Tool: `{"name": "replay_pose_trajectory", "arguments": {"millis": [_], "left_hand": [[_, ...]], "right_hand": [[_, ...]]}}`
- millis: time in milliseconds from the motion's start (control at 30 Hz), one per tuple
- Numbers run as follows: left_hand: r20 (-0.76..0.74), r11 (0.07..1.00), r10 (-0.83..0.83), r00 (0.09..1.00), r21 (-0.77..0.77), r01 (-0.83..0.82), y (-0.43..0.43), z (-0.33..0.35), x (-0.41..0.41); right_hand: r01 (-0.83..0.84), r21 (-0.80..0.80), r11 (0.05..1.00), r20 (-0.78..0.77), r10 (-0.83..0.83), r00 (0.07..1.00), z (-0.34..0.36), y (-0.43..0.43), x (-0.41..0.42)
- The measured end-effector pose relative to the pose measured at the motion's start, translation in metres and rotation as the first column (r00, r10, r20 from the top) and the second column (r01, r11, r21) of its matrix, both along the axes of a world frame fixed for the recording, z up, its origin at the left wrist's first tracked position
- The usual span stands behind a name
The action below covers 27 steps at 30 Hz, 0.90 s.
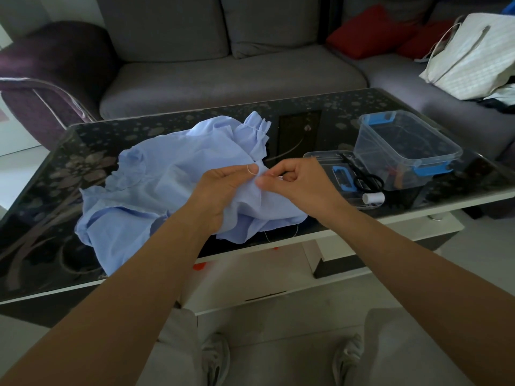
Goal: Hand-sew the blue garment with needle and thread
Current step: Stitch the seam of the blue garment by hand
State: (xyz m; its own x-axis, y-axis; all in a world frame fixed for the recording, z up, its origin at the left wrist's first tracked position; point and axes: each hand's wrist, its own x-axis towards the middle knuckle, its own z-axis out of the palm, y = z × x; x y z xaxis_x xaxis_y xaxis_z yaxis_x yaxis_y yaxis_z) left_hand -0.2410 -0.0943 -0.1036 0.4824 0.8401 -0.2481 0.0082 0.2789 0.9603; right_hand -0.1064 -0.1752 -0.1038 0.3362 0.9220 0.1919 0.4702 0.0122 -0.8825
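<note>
Here the seam sits between the two hands

The blue garment lies in the centre of the frame. The left hand grips a raised fold. The right hand, just right of it, pinches the fold's edge with curled fingers. The needle is too small to see.

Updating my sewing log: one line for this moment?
left hand grips blue garment | right hand pinches its fold | needle not visible
</note>
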Motion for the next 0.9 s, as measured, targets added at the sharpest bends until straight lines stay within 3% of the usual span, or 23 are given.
{"name": "replay_pose_trajectory", "arguments": {"millis": [167, 300, 400, 467, 567, 667, 700, 767, 833, 900], "left_hand": [[0.016, 1.0, -0.007, 1.0, -0.016, 0.007, -0.003, 0.002, 0.001], [-0.01, 1.0, 0.027, 1.0, 0.0, -0.027, 0.0, 0.0, 0.0], [-0.064, 0.997, 0.079, 0.995, 0.019, -0.078, 0.002, 0.002, -0.001], [-0.062, 0.996, 0.084, 0.995, 0.007, -0.084, 0.001, 0.003, -0.001], [-0.066, 0.996, 0.081, 0.995, 0.046, -0.078, 0.0, 0.004, -0.002], [-0.051, 0.994, 0.083, 0.995, 0.08, -0.078, -0.002, 0.006, -0.002], [-0.05, 0.993, 0.084, 0.995, 0.085, -0.079, -0.002, 0.006, -0.003], [-0.044, 0.994, 0.077, 0.996, 0.086, -0.073, -0.002, 0.005, -0.003], [-0.032, 0.995, 0.058, 0.998, 0.08, -0.055, -0.002, 0.003, -0.002], [-0.031, 0.997, 0.036, 0.999, 0.072, -0.034, -0.002, 0.001, 0.0]], "right_hand": [[0.032, 0.061, 0.998, 0.009, -0.032, 0.999, -0.009, 0.004, 0.0], [-0.187, -0.081, 0.979, 0.051, 0.191, 0.98, -0.001, -0.002, 0.001], [-0.47, -0.326, 0.82, -0.011, 0.494, 0.869, 0.004, -0.013, 0.004], [-0.562, -0.451, 0.693, -0.061, 0.605, 0.794, 0.004, -0.018, 0.005], [-0.587, -0.566, 0.579, -0.132, 0.639, 0.758, 0.012, -0.023, 0.006], [-0.514, -0.709, 0.483, -0.093, 0.658, 0.747, 0.022, -0.025, 0.016], [-0.493, -0.709, 0.503, -0.072, 0.644, 0.761, 0.023, -0.025, 0.019], [-0.416, -0.594, 0.689, 0.0, 0.517, 0.856, 0.019, -0.022, 0.024], [-0.251, -0.358, 0.899, 0.024, 0.277, 0.961, 0.016, -0.016, 0.023], [-0.112, -0.161, 0.981, 0.014, 0.116, 0.993, 0.012, -0.01, 0.019]]}}
